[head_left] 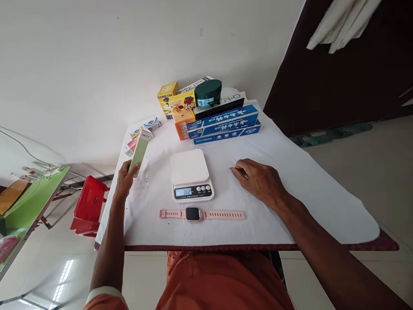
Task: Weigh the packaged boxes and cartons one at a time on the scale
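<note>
My left hand (124,178) is closed around the lower end of a long pale green box (139,150), held over the left side of the table. My right hand (258,181) rests flat on the white cloth (306,185), fingers loosely together and pointing left, holding nothing. Between the hands stands a white digital kitchen scale (191,174) with a bare platform and a lit display. A pink smartwatch (201,214) lies stretched out flat in front of the scale, near the table's front edge.
At the back of the table is a pile of boxes: blue long boxes (226,122), yellow and orange cartons (180,110), a dark green round tin (208,91). Small packets (142,131) lie back left. A red plastic chair (88,204) and a green table (29,202) stand to the left.
</note>
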### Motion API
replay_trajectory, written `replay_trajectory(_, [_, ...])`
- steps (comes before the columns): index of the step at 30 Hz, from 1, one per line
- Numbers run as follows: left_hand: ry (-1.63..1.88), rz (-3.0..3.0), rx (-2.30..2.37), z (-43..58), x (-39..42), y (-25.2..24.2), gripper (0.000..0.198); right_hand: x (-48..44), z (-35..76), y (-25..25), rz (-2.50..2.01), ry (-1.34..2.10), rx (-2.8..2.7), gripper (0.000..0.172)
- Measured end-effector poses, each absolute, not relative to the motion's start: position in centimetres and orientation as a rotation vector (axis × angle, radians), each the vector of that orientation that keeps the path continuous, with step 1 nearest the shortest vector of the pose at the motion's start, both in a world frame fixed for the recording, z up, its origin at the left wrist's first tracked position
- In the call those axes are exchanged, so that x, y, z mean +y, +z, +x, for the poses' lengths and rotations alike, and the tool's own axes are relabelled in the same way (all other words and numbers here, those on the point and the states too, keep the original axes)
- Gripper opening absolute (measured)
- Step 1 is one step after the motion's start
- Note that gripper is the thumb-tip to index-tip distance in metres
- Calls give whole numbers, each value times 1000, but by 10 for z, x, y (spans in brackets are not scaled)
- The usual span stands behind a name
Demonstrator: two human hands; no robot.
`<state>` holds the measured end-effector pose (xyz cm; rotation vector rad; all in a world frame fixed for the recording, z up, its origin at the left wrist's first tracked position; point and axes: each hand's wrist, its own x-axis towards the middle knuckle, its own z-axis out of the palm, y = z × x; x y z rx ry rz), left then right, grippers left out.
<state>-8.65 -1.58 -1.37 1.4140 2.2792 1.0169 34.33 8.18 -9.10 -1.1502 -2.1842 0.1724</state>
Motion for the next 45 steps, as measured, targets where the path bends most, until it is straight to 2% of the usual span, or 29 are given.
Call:
replay_trajectory(3, [1080, 1505, 2115, -69, -27, 3, 64, 81, 343, -91, -1168, 180, -2185, 33])
replay_trajectory(7, [899, 1818, 2093, -31, -21, 10, 56, 81, 343, -90, -1162, 187, -2176, 33])
replay_trajectory(12, [689, 2102, 1942, 8, -2, -5, 50, 82, 343, -90, -1157, 198, -2169, 32])
replay_trajectory(19, [513, 2150, 1970, 17, 3, -5, 58, 82, 344, -90, -1156, 188, -2188, 33])
replay_trajectory(23, [696, 2140, 1939, 11, -1, 9, 77, 81, 344, -90, -1161, 192, -2190, 35])
replay_trajectory(28, [1140, 2152, 1910, 2, -3, 38, 72, 82, 344, -92, -1165, 176, -2189, 35])
replay_trajectory(31, [1243, 2200, 1902, 4, -2, 46, 68, 83, 344, -93, -1152, 152, -2189, 33])
replay_trajectory(34, [1110, 2245, 1889, 13, 3, 38, 64, 82, 343, -94, -1129, 139, -2189, 31])
replay_trajectory(40, [558, 2346, 1898, 36, 17, 4, 58, 72, 335, -92, -963, 233, -2217, 26])
replay_trajectory(42, [497, 2347, 1882, 39, 21, -1, 52, 69, 332, -91, -936, 242, -2218, 26])
replay_trajectory(45, [591, 2313, 1847, 41, 28, 5, 50, 67, 329, -90, -949, 222, -2227, 29])
